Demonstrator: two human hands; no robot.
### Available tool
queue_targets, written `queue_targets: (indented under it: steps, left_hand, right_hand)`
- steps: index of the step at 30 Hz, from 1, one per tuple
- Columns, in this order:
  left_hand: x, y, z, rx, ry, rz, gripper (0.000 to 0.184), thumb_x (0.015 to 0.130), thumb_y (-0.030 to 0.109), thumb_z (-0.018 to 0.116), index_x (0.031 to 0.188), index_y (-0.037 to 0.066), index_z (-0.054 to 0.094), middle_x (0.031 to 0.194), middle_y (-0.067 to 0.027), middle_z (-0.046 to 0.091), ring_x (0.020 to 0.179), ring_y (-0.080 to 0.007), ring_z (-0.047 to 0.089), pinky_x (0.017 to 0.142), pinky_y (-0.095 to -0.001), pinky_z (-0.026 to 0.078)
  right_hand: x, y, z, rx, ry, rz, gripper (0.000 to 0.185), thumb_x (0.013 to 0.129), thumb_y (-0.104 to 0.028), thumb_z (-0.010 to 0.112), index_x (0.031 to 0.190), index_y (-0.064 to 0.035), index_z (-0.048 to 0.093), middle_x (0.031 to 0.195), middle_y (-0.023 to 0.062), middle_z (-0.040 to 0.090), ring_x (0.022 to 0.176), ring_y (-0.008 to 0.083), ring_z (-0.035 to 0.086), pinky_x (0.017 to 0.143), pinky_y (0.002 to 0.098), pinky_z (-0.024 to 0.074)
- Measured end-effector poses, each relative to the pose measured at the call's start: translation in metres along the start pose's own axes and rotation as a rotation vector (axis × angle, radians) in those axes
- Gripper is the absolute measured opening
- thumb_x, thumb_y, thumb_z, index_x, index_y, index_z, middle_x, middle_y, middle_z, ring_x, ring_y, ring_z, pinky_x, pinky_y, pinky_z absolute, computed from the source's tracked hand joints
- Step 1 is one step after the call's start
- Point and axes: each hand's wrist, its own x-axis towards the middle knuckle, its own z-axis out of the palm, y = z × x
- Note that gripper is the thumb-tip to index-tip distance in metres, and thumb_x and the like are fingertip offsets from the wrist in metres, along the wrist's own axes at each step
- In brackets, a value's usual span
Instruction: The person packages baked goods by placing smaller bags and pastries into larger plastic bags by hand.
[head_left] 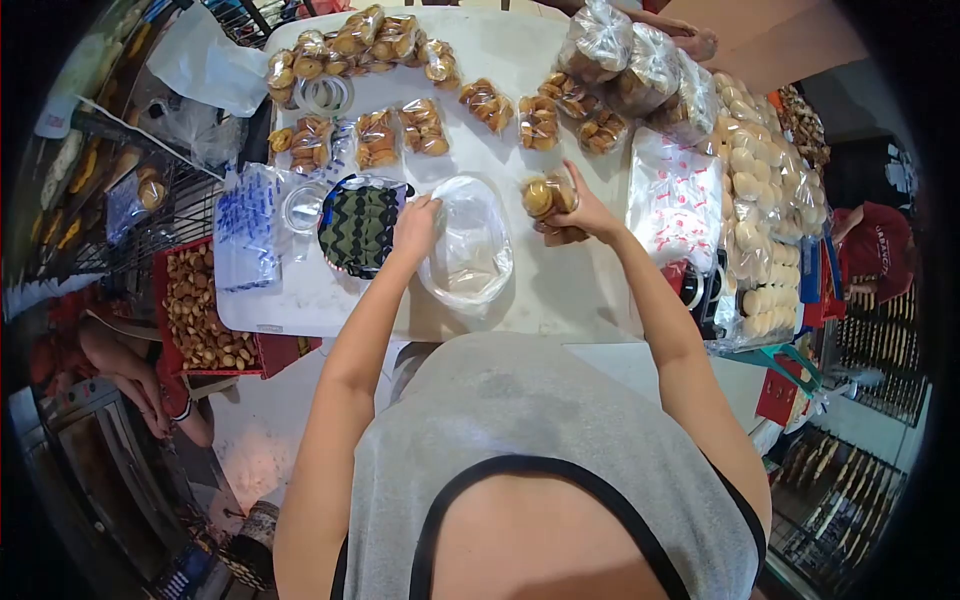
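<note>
My right hand (585,212) is wrapped round a clear bag of round brown pastries (541,198) over the white table (575,285). Closed fingers of my left hand (415,228) pinch at the left rim of a basin lined with clear plastic (470,205); what they hold is too small to make out. Left of that hand lies a dark green zigzag-patterned cloth item (360,228). Filled pastry bags (425,127) stand in a row beyond my hands, with another bag (538,122) above the one I hold.
Printed plastic bags lie in stacks at left (245,225) and right (678,190). Tape rolls (325,95) sit at the back left. Large bags of buns (755,170) fill the right side. A red crate (205,315) adjoins the left edge. Other people are at both sides and the far right corner.
</note>
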Motion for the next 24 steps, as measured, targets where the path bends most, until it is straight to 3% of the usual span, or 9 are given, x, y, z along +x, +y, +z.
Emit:
queue_targets:
  steps: [5,8,10,14,15,17,19,22,24]
  left_hand:
    - [0.01,-0.003,-0.01,-0.259,-0.15,-0.023,0.038,0.063,-0.005,0.051,0.1,0.002,0.055,0.106,-0.0139,0.052,0.094,-0.0306,0.051,0.079,-0.0351,0.042]
    - [0.019,-0.017,-0.007,-0.452,-0.212,-0.133,0.044,0.06,-0.011,0.045,0.101,0.001,0.054,0.105,-0.0146,0.052,0.099,-0.0309,0.048,0.084,-0.0343,0.039]
    - [0.018,-0.012,-0.022,-0.54,-0.239,-0.191,0.046,0.059,-0.012,0.044,0.102,0.002,0.054,0.105,-0.0146,0.052,0.1,-0.0313,0.048,0.085,-0.0341,0.038]
    - [0.01,0.005,-0.044,-0.104,0.028,0.346,0.04,0.067,-0.004,0.05,0.106,0.005,0.053,0.108,-0.0144,0.052,0.09,-0.0301,0.051,0.079,-0.0354,0.041]
    - [-0.001,0.012,-0.047,-0.104,0.035,0.345,0.04,0.067,-0.004,0.05,0.106,0.005,0.053,0.108,-0.0144,0.052,0.09,-0.0301,0.051,0.079,-0.0354,0.041]
    - [-0.04,0.036,-0.053,0.187,0.402,0.21,0.032,0.07,0.002,0.05,0.101,0.006,0.055,0.105,-0.0129,0.053,0.082,-0.0292,0.051,0.073,-0.038,0.041]
    - [-0.073,0.049,-0.035,-0.062,0.295,0.293,0.021,0.073,0.007,0.048,0.092,0.008,0.056,0.101,-0.0107,0.055,0.081,-0.0265,0.051,0.073,-0.0375,0.041]
    - [-0.091,0.04,0.016,-0.094,0.001,0.28,0.017,0.074,0.009,0.048,0.088,0.009,0.056,0.096,-0.0104,0.056,0.082,-0.0274,0.053,0.07,-0.0379,0.043]
    - [-0.077,0.057,0.009,0.174,-0.867,-0.076,0.016,0.072,0.009,0.049,0.087,0.008,0.056,0.094,-0.0109,0.056,0.084,-0.0307,0.054,0.066,-0.0406,0.045]
  right_hand:
    - [0.025,-0.012,0.066,0.081,-0.111,-0.253,0.106,0.053,-0.012,0.074,0.132,-0.0067,0.004,0.12,0.0155,0.041,0.111,0.0237,0.042,0.093,0.0332,0.0341]
    - [0.041,-0.015,0.099,-0.325,-0.133,-0.274,0.1,0.051,-0.018,0.075,0.129,-0.0026,0.015,0.112,0.0165,0.048,0.108,0.0262,0.045,0.09,0.0338,0.0361]
    - [0.046,-0.011,0.118,-0.932,-0.059,-0.454,0.086,0.051,-0.029,0.074,0.12,-0.0005,0.032,0.106,0.0187,0.05,0.102,0.0294,0.047,0.086,0.0358,0.0362]
    - [0.053,-0.016,0.131,-1.078,-0.095,-0.409,0.075,0.05,-0.027,0.072,0.111,0.0001,0.039,0.1,0.0168,0.053,0.096,0.0277,0.05,0.085,0.0352,0.0363]
    - [0.052,-0.025,0.129,-1.094,-0.183,-0.263,0.076,0.05,-0.029,0.072,0.112,0.0004,0.039,0.099,0.0168,0.053,0.096,0.0284,0.049,0.085,0.0353,0.0357]
    - [0.053,-0.029,0.129,-1.103,-0.265,-0.12,0.077,0.051,-0.032,0.071,0.112,0.0007,0.038,0.099,0.0168,0.053,0.097,0.029,0.049,0.086,0.0355,0.0351]
    - [0.051,-0.014,0.134,-1.029,-0.034,-0.364,0.07,0.047,-0.025,0.073,0.106,-0.0007,0.044,0.094,0.0145,0.055,0.092,0.0276,0.052,0.084,0.0339,0.0367]
    - [0.059,-0.018,0.13,-1.096,-0.174,-0.33,0.073,0.049,-0.029,0.071,0.11,-0.0011,0.04,0.092,0.0161,0.055,0.092,0.0291,0.051,0.082,0.0358,0.0378]
    - [0.074,-0.019,0.121,-1.109,-0.188,-0.317,0.069,0.048,-0.028,0.071,0.105,-0.0018,0.043,0.09,0.0157,0.055,0.092,0.0295,0.051,0.082,0.0359,0.0378]
